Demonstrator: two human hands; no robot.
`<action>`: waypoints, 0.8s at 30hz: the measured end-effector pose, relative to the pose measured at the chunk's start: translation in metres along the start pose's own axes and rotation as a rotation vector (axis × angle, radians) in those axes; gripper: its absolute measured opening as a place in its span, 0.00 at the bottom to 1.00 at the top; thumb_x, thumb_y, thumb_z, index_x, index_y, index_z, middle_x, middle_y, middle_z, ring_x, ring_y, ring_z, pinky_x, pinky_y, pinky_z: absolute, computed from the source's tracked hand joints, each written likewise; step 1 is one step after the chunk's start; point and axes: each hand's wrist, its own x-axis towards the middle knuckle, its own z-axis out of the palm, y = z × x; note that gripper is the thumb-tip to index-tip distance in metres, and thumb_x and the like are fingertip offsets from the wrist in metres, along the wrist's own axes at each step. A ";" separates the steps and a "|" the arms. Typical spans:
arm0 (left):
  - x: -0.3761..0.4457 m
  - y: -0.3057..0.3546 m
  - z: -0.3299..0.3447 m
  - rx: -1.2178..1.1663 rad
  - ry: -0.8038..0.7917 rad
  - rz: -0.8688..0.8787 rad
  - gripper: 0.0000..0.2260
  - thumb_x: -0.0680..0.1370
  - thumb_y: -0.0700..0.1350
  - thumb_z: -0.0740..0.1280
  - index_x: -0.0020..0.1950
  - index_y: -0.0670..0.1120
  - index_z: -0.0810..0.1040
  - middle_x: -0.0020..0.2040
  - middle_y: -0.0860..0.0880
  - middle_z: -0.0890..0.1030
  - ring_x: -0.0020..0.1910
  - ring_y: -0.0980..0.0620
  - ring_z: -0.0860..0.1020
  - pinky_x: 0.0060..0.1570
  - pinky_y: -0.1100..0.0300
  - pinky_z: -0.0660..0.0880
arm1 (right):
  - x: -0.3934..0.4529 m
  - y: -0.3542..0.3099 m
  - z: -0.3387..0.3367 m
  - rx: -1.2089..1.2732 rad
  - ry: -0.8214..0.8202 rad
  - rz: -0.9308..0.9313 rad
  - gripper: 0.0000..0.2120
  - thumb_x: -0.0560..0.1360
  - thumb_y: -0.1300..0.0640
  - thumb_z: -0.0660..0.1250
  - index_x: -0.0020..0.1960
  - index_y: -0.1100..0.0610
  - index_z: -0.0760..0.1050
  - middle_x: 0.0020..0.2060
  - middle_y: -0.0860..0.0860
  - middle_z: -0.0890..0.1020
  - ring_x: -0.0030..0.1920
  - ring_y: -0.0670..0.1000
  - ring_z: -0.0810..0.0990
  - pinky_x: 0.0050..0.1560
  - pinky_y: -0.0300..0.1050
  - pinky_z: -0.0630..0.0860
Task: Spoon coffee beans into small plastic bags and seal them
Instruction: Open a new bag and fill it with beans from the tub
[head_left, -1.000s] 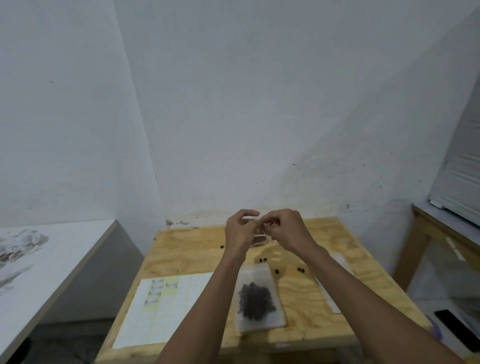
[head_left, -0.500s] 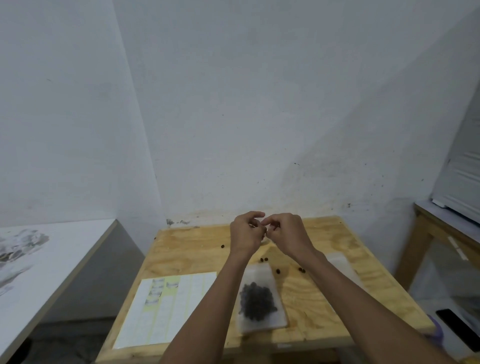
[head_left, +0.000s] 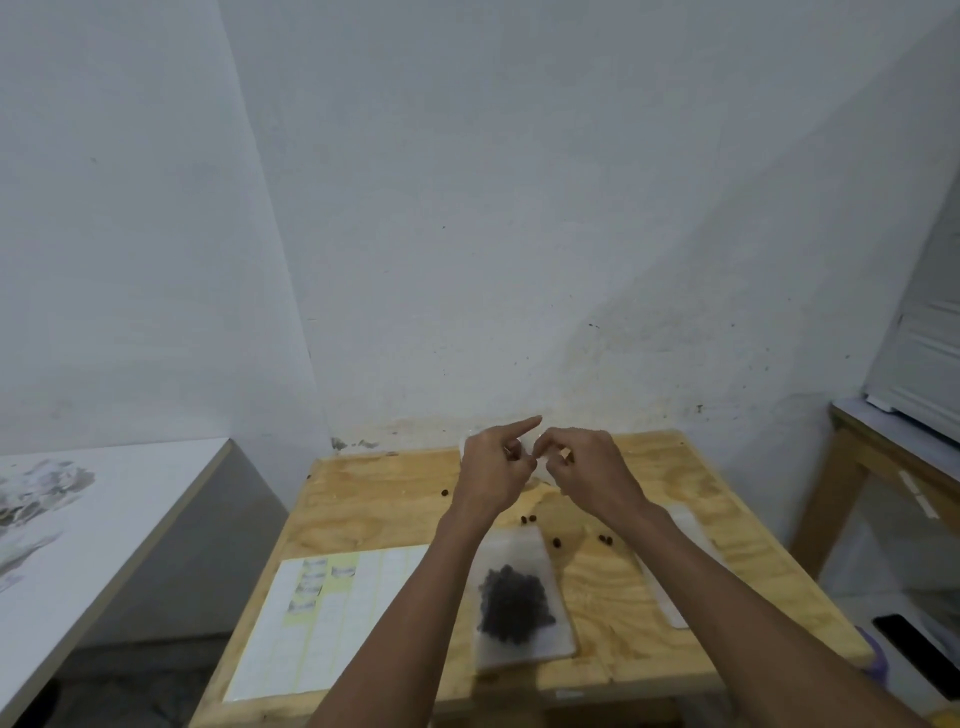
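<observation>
Both hands up over the far part of the tabletop, working a small clear bag between them. Left hand pinches it w/ thumb + curled fingers, index stuck out straight; right hand curled, fingertips nipping the film. Can't tell if the bag holds anything or if the mouth is open, too see-through. Risks: thin film slips from a fingertip pinch, or the seal catches only partway, so beans leak. A filled bag lies near the front edge; a forearm could knock it off. Loose beans nearby may roll.
</observation>
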 end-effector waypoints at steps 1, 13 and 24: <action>-0.001 0.000 0.000 -0.007 -0.008 0.003 0.24 0.76 0.31 0.66 0.69 0.50 0.80 0.29 0.49 0.71 0.25 0.57 0.65 0.30 0.69 0.67 | 0.000 0.001 0.000 0.010 0.004 0.016 0.13 0.77 0.65 0.65 0.52 0.53 0.86 0.44 0.50 0.87 0.33 0.40 0.79 0.43 0.46 0.82; -0.013 -0.010 0.000 0.108 0.081 0.092 0.32 0.73 0.46 0.66 0.78 0.60 0.67 0.47 0.53 0.76 0.44 0.57 0.76 0.47 0.62 0.76 | 0.002 -0.008 -0.006 0.050 0.014 0.186 0.17 0.73 0.63 0.70 0.62 0.56 0.84 0.57 0.52 0.86 0.55 0.49 0.84 0.60 0.43 0.79; -0.003 -0.008 -0.024 0.244 0.066 0.358 0.48 0.68 0.67 0.74 0.81 0.49 0.59 0.79 0.53 0.64 0.80 0.51 0.59 0.76 0.48 0.61 | 0.020 -0.033 -0.038 0.248 -0.146 0.110 0.23 0.71 0.69 0.66 0.62 0.54 0.83 0.46 0.45 0.85 0.38 0.47 0.85 0.42 0.42 0.82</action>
